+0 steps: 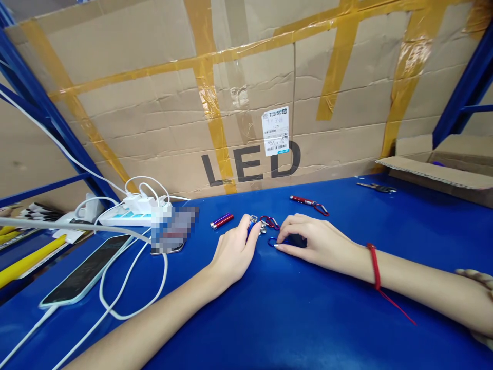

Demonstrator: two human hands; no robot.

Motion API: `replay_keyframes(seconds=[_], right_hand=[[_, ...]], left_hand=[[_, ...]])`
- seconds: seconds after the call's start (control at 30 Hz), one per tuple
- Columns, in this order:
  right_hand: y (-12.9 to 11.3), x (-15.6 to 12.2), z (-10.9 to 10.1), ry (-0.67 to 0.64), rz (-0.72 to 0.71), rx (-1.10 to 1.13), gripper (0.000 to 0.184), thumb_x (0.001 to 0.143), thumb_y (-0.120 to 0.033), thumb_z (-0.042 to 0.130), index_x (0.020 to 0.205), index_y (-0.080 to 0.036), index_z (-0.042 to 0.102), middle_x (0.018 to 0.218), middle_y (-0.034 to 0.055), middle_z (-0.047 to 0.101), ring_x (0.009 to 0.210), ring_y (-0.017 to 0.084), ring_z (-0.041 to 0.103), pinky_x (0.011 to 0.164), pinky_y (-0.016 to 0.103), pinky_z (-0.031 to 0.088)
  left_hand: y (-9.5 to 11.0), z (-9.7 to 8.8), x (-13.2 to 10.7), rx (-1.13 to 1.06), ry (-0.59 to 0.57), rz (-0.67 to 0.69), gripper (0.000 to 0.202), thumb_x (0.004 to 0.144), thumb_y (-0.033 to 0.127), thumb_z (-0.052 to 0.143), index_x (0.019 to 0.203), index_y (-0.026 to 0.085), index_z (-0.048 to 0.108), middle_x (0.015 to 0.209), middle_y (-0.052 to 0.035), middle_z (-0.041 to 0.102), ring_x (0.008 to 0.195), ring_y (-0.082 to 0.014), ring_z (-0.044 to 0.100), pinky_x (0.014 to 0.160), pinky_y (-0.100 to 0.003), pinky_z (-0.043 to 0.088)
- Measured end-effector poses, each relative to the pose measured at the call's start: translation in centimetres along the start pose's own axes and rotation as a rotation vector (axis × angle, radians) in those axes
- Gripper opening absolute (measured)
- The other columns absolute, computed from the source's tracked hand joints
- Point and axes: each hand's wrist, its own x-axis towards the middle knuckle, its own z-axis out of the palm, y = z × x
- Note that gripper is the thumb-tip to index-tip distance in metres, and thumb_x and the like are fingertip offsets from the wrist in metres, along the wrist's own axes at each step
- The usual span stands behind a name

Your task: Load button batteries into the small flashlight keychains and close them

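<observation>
My left hand [234,253] is closed around a small blue torch [251,224] with a silvery end; most of it is hidden by the fingers. Between the thumb and fingertips of my right hand [314,237] is a blue carabiner [271,241], held low over the blue tabletop. Just beyond both hands lie red carabiners [272,222], with small silver metal pieces [263,227] beside them. Left of my left hand rest small red and purple tubes [222,221], side by side. A red penlight [301,199] with a carabiner on its end lies past my right hand.
At the left are a phone [87,270], a blurred-out flat object [173,231], white cables [165,272] and a power strip [129,218]. A key [379,188] and an open cardboard box [435,172] sit at the right. A large taped carton [246,103] stands behind.
</observation>
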Motion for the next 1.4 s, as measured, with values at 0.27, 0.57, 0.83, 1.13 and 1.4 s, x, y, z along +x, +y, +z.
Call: replay_keyframes(seconds=[0.27,0.57,0.83,1.13,1.4], right_hand=[[0.01,0.05,0.08,-0.06,0.012,-0.035,0.024,0.085,-0.039,0.047,0.08,-0.021,0.062,0.089,0.0041,0.061,0.086,0.019,0.057,0.071,0.03,0.046],[-0.3,-0.1,0.37,0.035,0.002,0.046,0.021,0.087,-0.035,0.045,0.083,-0.02,0.059,0.09,0.004,0.063,0.083,0.017,0.059,0.07,0.027,0.045],[-0.81,-0.26,0.35,0.089,-0.013,0.02,0.02,0.084,-0.039,0.05,0.087,-0.022,0.06,0.08,0.0006,0.065,0.067,0.013,0.059,0.06,0.022,0.045],[-0.39,-0.29,0.75,0.111,-0.23,-0.196,0.027,0.09,-0.03,0.039,0.104,-0.018,0.059,0.089,0.0065,0.065,0.081,0.016,0.061,0.068,0.025,0.047],[-0.6,-0.15,0.65,0.117,-0.394,-0.392,0.033,0.093,-0.027,0.03,0.091,-0.013,0.059,0.072,0.0056,0.061,0.063,0.014,0.057,0.056,0.024,0.043]], left_hand=[[-0.03,0.02,0.01,0.011,-0.045,0.013,0.03,0.091,0.043,0.022,0.075,0.022,0.037,0.064,0.0033,0.056,0.065,-0.0151,0.056,0.062,-0.025,0.037],[0.03,0.06,-0.13,-0.051,-0.122,0.092,0.025,0.087,0.046,0.031,0.08,0.022,0.038,0.067,0.0044,0.056,0.064,-0.0147,0.055,0.064,-0.026,0.04],[-0.29,0.4,-0.3,-0.189,-0.153,0.211,0.016,0.09,0.036,0.031,0.085,0.022,0.038,0.063,0.0043,0.053,0.057,-0.0117,0.051,0.059,-0.024,0.039],[-0.21,0.51,-0.42,-0.244,-0.074,0.278,0.015,0.09,0.034,0.032,0.086,0.022,0.039,0.071,0.0031,0.052,0.06,-0.0108,0.048,0.058,-0.022,0.036],[-0.18,0.4,-0.37,-0.251,-0.099,0.319,0.017,0.09,0.032,0.032,0.079,0.021,0.037,0.07,0.0023,0.051,0.058,-0.0105,0.046,0.056,-0.022,0.033]])
